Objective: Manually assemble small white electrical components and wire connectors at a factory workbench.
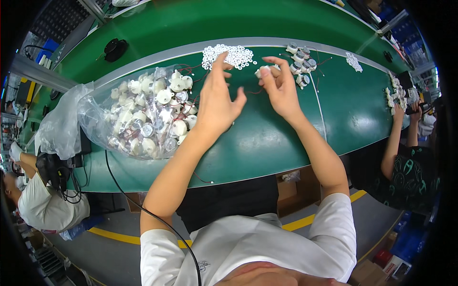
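Note:
My right hand is closed on a small white motor, pinched between thumb and fingertips. A thin red wire hangs near it. To its left, my left hand is raised with thumb and fingers apart, and nothing shows in it. Just beyond the left hand lies a pile of white ring-shaped washers on the green table. Beside my left forearm, a clear plastic bag spills many white and silver motors with red wires. Several motors stand grouped beyond my right hand.
A smaller washer pile lies farther right. A black cable runs across the table's front edge by my left arm. At the right, another person's hands work near more white parts. A second person sits at far left.

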Motion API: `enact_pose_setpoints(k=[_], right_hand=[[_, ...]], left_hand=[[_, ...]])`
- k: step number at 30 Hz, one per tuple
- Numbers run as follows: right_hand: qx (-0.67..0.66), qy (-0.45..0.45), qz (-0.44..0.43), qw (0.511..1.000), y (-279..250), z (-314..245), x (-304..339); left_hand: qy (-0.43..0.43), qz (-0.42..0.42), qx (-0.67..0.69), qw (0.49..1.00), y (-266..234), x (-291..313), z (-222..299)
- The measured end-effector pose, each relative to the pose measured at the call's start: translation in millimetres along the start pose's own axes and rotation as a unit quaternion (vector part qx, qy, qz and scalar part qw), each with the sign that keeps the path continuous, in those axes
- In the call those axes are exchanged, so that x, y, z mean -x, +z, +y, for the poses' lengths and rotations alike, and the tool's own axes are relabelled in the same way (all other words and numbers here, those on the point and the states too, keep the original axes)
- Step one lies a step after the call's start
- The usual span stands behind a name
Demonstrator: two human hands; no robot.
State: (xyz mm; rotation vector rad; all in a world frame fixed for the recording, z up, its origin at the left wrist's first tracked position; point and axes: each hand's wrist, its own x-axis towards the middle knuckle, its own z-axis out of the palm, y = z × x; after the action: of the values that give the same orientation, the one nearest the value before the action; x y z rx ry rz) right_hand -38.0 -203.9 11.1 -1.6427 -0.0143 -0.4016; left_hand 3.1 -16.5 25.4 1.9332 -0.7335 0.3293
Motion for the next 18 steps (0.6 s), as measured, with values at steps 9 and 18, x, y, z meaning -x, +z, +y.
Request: enact_pose_setpoints(k=[9, 18], right_hand=[[-0.015, 0.012, 0.034, 0.999, -22, -3, -3], [0.150, 0.037, -0.095, 0.983, -9, 2, 4]], left_hand=[[-0.013, -0.041, -0.197, 0.979, -2, 2, -19], [-0.011, -0.053, -0.192, 0.980, 1, -1, -19]])
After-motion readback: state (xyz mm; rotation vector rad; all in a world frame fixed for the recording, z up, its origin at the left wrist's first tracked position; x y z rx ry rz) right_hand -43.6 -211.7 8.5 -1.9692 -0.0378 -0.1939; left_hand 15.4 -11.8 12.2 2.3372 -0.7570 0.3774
